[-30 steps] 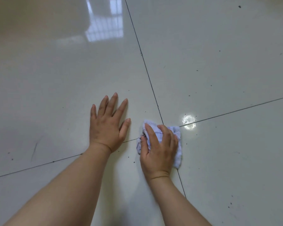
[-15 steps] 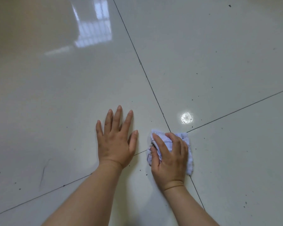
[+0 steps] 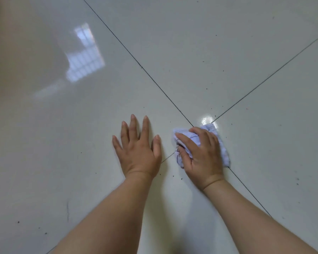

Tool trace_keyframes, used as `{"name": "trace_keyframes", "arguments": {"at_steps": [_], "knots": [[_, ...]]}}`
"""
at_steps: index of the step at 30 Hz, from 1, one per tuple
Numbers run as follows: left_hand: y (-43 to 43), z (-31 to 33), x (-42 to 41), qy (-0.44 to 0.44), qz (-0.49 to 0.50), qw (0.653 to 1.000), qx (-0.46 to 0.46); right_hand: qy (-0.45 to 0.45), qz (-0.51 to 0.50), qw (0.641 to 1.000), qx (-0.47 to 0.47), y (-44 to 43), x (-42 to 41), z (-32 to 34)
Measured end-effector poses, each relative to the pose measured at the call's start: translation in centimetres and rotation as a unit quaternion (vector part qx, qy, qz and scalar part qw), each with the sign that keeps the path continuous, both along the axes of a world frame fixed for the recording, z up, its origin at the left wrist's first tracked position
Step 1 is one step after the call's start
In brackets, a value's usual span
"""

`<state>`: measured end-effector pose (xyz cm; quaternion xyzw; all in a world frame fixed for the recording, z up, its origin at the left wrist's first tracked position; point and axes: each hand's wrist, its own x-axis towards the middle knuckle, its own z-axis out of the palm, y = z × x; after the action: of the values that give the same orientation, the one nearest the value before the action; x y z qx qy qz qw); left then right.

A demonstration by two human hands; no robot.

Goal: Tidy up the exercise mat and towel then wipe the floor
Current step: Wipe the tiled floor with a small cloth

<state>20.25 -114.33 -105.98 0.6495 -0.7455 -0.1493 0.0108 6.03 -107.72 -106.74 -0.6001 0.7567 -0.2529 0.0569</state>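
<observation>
Swivelled leftward since a second ago: right hand (image 3: 202, 156), grip curled round bunched lilac cloth (image 3: 224, 154), pressing it onto floor (image 3: 72, 143) at grout crossing (image 3: 190, 123), seemingly for scrubbing pressure. Left hand (image 3: 138, 151) flat, fingers spread, just left, likely bracing body weight.

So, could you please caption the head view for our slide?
Right hand grips a crumpled pale cloth on the tiled floor; left hand lies flat.

Left hand (image 3: 138, 153) flat, palm down, fingers spread — right hand (image 3: 202, 158) palm down, fingers curled round cloth (image 3: 225, 155).
</observation>
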Motion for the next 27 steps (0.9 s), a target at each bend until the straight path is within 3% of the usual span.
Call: {"name": "trace_keyframes", "arguments": {"at_steps": [7,13,18,27], "knots": [[0.2,0.3,0.6,-0.006,-0.025,1.0,0.002,-0.02,0.007,1.0,-0.006,1.0,0.3,0.1],[1.6,2.7,5.2,-0.047,-0.151,0.986,0.047,-0.038,0.007,0.999,0.0,6.5,3.0,0.5],[9.8,3.2,8.9,-0.041,-0.128,0.99,0.031,-0.07,0.054,0.996,0.03,13.0,6.3,0.6],[18.4,3.3,11.6,-0.051,-0.094,0.991,0.082,-0.033,0.137,0.99,0.026,20.7,7.6,0.8]]}}
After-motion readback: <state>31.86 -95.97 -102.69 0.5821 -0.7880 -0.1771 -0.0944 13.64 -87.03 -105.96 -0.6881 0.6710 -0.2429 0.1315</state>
